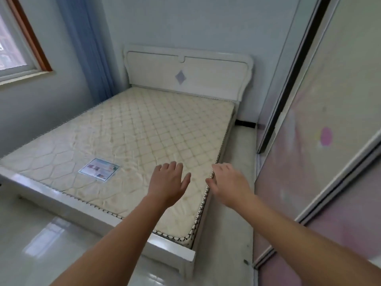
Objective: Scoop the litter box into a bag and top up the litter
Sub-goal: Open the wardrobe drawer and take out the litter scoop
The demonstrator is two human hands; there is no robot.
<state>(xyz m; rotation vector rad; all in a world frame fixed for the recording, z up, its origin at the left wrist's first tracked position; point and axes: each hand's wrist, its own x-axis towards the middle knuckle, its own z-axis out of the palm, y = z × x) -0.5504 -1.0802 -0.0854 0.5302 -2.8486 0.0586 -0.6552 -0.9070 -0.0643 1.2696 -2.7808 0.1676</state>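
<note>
head view | left hand and right hand reach out over bed, each grip wide, holding nothing | litter box, bag not seen | risk: looking in wrong spot, time lost

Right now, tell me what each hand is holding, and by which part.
Nothing is held. The left hand and right hand both reach out empty above the bare mattress.

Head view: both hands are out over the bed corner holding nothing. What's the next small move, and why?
Probably turn away to look elsewhere. The left hand and right hand hover open above the bare mattress, and no litter box, scoop or bag shows here, only the white bed frame and the sliding wardrobe door.
</note>
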